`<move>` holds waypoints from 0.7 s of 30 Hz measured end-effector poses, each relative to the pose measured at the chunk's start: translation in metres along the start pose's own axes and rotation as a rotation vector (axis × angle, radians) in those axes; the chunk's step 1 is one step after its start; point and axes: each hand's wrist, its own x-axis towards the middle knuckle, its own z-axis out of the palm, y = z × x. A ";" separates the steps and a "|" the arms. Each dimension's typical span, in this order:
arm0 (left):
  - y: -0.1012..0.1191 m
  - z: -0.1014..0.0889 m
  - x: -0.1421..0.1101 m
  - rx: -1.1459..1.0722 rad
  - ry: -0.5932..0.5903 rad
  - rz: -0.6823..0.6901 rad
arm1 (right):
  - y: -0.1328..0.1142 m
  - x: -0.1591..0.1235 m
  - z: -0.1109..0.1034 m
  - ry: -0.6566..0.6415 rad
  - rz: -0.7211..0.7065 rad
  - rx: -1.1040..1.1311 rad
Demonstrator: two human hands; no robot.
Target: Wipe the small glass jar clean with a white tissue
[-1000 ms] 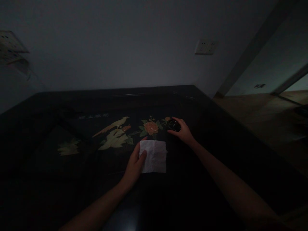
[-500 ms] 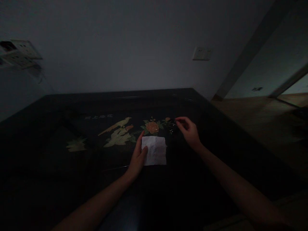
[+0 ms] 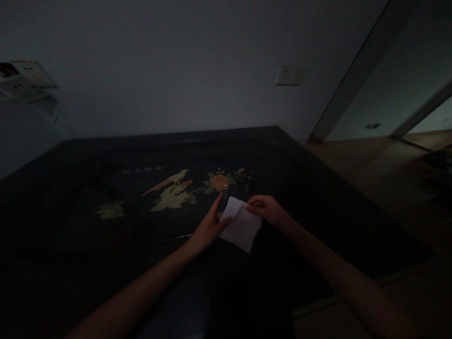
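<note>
A white folded tissue [image 3: 241, 227] is held up between both hands, tilted, above the dark glossy table. My left hand [image 3: 208, 228] grips its left edge, thumb on the front and the other fingers mostly behind it. The fingers of my right hand [image 3: 269, 209] are closed on its upper right edge. Just beyond the tissue, on the tabletop, lies a small dark shiny thing [image 3: 248, 180] with a thin curved outline; it is too dim to name its kind.
The black table [image 3: 169, 141] carries an inlaid bird [image 3: 173, 180], an orange flower [image 3: 219, 182] and white lettering. A wall socket [image 3: 290, 75] sits behind it, more sockets [image 3: 30, 77] at the left. Wooden floor [image 3: 353, 160] stretches along the right. The room is very dark.
My right hand has left the dark shiny thing, which stays on the table, and has come nearer to take the tissue's edge. The tissue has turned and shifted right with my left hand.
</note>
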 end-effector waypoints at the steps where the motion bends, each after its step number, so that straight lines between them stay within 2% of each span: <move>1: 0.000 -0.001 0.002 0.037 0.025 -0.007 | 0.003 -0.001 -0.003 0.030 0.005 0.001; 4: 0.000 -0.003 0.008 0.150 0.124 0.041 | 0.013 -0.004 -0.014 0.101 0.029 0.011; 6: 0.001 -0.003 0.014 0.177 0.147 0.074 | 0.018 -0.005 -0.020 0.118 0.052 0.026; 12: 0.003 0.008 0.048 0.428 0.079 0.193 | 0.025 -0.007 -0.034 0.114 0.092 0.096; 14: 0.006 0.013 0.061 0.508 0.063 0.231 | 0.027 -0.006 -0.037 0.130 0.049 0.075; 17: 0.011 0.020 0.075 0.654 0.093 0.330 | 0.034 -0.001 -0.042 0.201 -0.072 -0.091; 21: 0.009 0.034 0.074 0.834 0.067 0.462 | 0.045 0.006 -0.050 0.260 -0.138 -0.258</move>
